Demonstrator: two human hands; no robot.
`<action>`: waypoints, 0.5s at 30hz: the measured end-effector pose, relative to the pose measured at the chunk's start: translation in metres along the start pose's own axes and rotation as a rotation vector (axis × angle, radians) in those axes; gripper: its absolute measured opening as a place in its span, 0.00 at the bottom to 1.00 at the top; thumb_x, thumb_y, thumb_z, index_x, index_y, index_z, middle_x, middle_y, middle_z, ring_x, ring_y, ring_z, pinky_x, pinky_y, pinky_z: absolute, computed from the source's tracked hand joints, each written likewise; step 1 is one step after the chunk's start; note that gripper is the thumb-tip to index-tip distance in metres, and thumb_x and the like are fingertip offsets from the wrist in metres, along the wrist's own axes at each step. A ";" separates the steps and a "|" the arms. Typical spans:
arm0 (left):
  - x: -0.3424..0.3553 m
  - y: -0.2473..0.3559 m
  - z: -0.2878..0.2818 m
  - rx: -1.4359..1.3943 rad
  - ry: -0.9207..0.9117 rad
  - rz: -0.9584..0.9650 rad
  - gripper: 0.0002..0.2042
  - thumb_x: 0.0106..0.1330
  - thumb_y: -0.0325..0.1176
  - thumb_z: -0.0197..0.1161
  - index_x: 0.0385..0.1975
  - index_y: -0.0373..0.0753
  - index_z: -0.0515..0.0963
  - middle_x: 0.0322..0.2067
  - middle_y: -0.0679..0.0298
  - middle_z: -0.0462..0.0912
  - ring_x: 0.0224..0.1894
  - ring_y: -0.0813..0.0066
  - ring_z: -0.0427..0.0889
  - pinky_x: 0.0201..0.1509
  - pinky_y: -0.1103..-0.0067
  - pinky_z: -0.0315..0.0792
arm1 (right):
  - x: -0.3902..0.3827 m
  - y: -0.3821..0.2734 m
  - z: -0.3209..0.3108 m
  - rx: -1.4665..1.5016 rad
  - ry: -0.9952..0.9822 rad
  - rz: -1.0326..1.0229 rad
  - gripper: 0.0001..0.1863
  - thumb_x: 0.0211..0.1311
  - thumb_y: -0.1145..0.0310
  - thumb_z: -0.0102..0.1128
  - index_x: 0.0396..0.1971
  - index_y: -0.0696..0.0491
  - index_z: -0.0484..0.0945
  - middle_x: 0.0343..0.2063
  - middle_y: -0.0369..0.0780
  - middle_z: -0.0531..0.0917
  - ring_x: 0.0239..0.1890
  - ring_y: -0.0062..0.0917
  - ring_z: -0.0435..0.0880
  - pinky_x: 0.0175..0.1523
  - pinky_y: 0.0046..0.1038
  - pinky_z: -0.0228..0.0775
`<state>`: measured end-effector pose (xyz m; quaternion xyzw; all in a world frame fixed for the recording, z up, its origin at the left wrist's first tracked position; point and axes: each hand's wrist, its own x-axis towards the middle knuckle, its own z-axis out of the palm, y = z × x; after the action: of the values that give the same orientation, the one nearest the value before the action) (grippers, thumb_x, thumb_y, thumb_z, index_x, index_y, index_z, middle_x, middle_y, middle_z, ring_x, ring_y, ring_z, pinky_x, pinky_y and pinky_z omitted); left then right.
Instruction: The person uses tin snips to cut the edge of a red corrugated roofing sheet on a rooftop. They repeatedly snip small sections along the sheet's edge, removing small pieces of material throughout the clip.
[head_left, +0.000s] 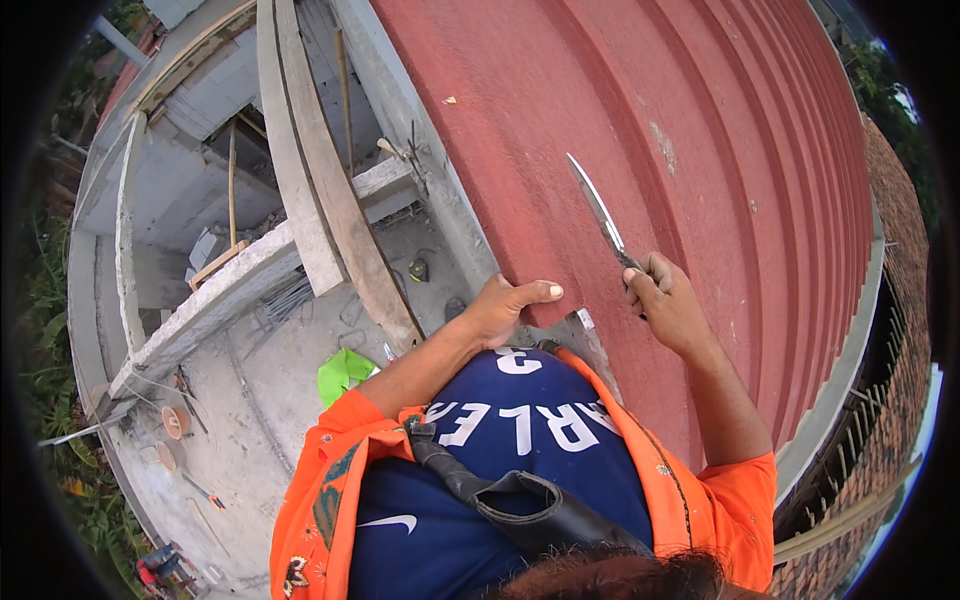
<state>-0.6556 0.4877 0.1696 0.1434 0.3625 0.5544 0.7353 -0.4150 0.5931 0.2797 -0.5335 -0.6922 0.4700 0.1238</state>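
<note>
A knife (597, 205) with a long silver blade is held by its dark handle in my right hand (665, 300), fingers closed round it. Its tip points away and to the left, over the red ribbed roofing sheet (560, 120). My left hand (503, 310) grips the sheet's near left corner. Its thumb lies on top, while the other fingers are mostly hidden at the edge. Close to my body, the sheet shows a cut edge with a pale strip (586, 320).
Two long wooden planks (340, 190) span the concrete structure on the left. Below lie a green bag (345, 374), a yellow tape measure (418, 270) and an orange bucket (175, 422). A concrete beam (215, 295) crosses there. A tiled roof (905, 250) slopes away at the right.
</note>
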 end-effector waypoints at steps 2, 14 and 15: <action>-0.005 0.003 0.004 0.036 0.056 0.009 0.30 0.67 0.34 0.81 0.66 0.32 0.78 0.57 0.54 0.88 0.61 0.62 0.87 0.71 0.64 0.79 | -0.002 0.034 0.009 -0.043 0.029 -0.059 0.12 0.78 0.63 0.63 0.41 0.59 0.80 0.29 0.37 0.82 0.31 0.20 0.80 0.38 0.28 0.74; 0.032 0.114 0.016 0.153 0.297 0.250 0.34 0.65 0.40 0.82 0.66 0.30 0.76 0.60 0.52 0.84 0.64 0.56 0.84 0.73 0.54 0.78 | -0.007 0.038 -0.010 0.330 -0.355 0.187 0.06 0.77 0.67 0.64 0.41 0.54 0.83 0.28 0.34 0.84 0.28 0.17 0.80 0.35 0.25 0.69; 0.034 0.115 0.019 0.172 0.294 0.241 0.31 0.65 0.37 0.82 0.65 0.31 0.77 0.59 0.52 0.84 0.64 0.56 0.84 0.72 0.54 0.79 | -0.008 0.034 -0.012 0.328 -0.371 0.186 0.06 0.78 0.67 0.64 0.40 0.53 0.83 0.27 0.33 0.85 0.28 0.17 0.80 0.34 0.24 0.68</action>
<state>-0.7202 0.5619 0.2403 0.1653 0.4920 0.6203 0.5881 -0.3823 0.5918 0.2620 -0.4723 -0.5657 0.6750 0.0362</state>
